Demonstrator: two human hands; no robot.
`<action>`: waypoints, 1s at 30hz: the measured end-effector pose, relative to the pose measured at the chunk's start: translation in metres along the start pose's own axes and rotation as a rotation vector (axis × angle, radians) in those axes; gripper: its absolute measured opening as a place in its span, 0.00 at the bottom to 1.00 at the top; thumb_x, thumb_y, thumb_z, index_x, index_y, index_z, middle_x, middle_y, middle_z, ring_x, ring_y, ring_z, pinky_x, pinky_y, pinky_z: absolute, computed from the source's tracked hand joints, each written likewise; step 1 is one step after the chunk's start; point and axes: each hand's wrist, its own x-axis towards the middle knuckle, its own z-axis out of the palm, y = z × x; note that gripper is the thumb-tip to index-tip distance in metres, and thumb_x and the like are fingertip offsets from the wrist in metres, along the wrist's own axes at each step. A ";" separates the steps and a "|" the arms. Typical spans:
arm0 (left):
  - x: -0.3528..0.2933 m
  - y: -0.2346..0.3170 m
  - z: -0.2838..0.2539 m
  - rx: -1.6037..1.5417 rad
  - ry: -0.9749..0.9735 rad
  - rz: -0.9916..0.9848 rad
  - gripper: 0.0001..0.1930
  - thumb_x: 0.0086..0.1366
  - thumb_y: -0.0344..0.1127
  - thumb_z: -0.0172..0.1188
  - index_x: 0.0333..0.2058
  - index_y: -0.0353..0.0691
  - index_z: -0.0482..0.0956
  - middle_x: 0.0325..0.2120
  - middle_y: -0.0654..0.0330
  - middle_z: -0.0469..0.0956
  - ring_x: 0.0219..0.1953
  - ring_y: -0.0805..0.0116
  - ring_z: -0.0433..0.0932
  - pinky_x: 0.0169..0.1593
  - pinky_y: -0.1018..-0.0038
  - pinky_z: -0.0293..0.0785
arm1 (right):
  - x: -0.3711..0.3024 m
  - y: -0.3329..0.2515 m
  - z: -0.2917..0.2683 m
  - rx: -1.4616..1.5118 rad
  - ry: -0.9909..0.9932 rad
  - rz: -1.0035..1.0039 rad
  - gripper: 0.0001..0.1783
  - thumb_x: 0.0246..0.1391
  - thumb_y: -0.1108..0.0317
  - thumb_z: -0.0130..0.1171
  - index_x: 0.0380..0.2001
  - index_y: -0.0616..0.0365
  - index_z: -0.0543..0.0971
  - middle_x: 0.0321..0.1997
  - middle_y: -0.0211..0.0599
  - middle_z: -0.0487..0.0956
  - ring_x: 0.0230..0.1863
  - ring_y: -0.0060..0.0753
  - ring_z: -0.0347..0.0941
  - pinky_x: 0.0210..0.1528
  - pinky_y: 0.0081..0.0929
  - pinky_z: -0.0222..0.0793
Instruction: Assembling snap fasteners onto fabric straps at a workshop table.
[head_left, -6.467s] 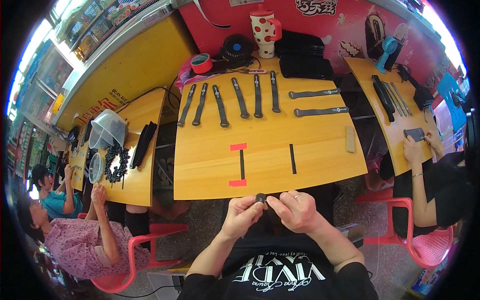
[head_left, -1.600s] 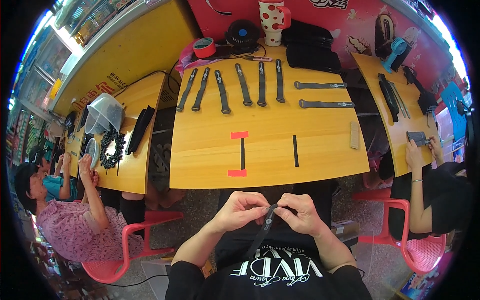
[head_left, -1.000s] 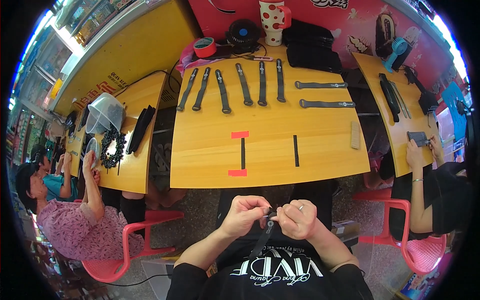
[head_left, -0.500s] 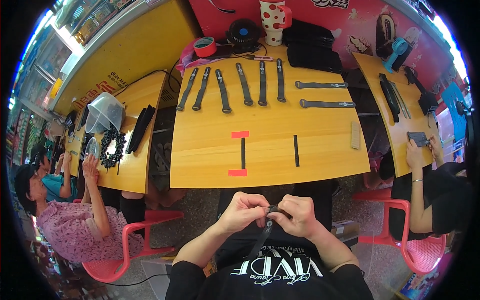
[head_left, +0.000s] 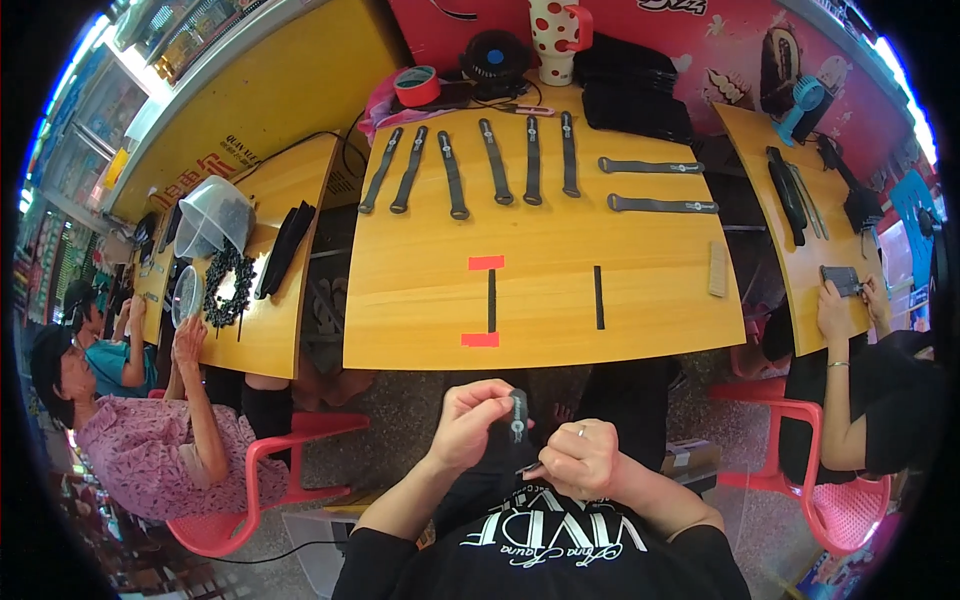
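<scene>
In front of my chest, over my lap, my left hand [head_left: 474, 421] pinches one end of a dark hook-and-loop strap [head_left: 518, 412] with a small pale print. Lower and to the right, my right hand [head_left: 578, 459] is closed, with part of the strap at its fingertips; how far the strap runs between the hands is partly hidden against my black shirt. Similar straps with ring ends lie in a row on the table [head_left: 420, 300], among them a grey strap [head_left: 453, 176], and two more lie crosswise, including a right-hand strap [head_left: 662, 205].
Red tape pieces [head_left: 486, 262] mark a thin black strip [head_left: 492, 300]; another black strip [head_left: 599, 297] lies to its right. At the back stand a tape roll [head_left: 417, 87], a fan [head_left: 495, 60], a dotted tumbler [head_left: 553, 40] and black pouches [head_left: 635, 110]. People sit at side tables.
My hands have moved apart: the left stays up with a strap end, while the right has dropped lower and turned. The view has shifted slightly.
</scene>
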 end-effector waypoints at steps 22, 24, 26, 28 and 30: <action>-0.027 0.003 0.025 0.441 0.079 0.131 0.08 0.67 0.25 0.54 0.31 0.29 0.81 0.25 0.62 0.80 0.30 0.78 0.76 0.35 0.80 0.71 | 0.006 -0.011 0.004 -0.077 -0.023 0.155 0.09 0.50 0.68 0.63 0.24 0.56 0.72 0.22 0.34 0.69 0.21 0.33 0.71 0.19 0.30 0.65; -0.028 0.018 0.016 0.661 0.145 0.350 0.10 0.67 0.25 0.52 0.28 0.29 0.79 0.22 0.63 0.79 0.28 0.78 0.76 0.34 0.79 0.71 | 0.005 -0.012 0.009 0.057 0.032 -0.046 0.12 0.42 0.73 0.68 0.28 0.60 0.74 0.21 0.32 0.69 0.18 0.32 0.69 0.16 0.25 0.63; -0.023 0.028 -0.015 1.118 0.632 0.719 0.12 0.67 0.26 0.52 0.24 0.31 0.78 0.19 0.66 0.75 0.24 0.79 0.72 0.28 0.78 0.67 | 0.007 -0.028 0.006 0.230 0.035 0.000 0.12 0.43 0.75 0.69 0.30 0.63 0.75 0.21 0.34 0.70 0.19 0.34 0.71 0.17 0.27 0.62; -0.014 0.060 -0.059 0.760 0.746 0.650 0.13 0.67 0.28 0.54 0.22 0.33 0.75 0.16 0.70 0.69 0.20 0.79 0.67 0.22 0.77 0.59 | 0.016 -0.029 -0.005 0.490 0.096 0.005 0.12 0.47 0.76 0.68 0.35 0.66 0.76 0.22 0.37 0.73 0.19 0.37 0.72 0.17 0.29 0.62; -0.004 0.085 -0.114 0.807 0.854 0.777 0.13 0.68 0.30 0.56 0.22 0.34 0.76 0.16 0.72 0.65 0.16 0.81 0.63 0.19 0.79 0.53 | 0.010 -0.026 -0.014 0.664 0.078 0.016 0.14 0.51 0.77 0.65 0.41 0.65 0.75 0.21 0.38 0.74 0.18 0.39 0.71 0.17 0.32 0.61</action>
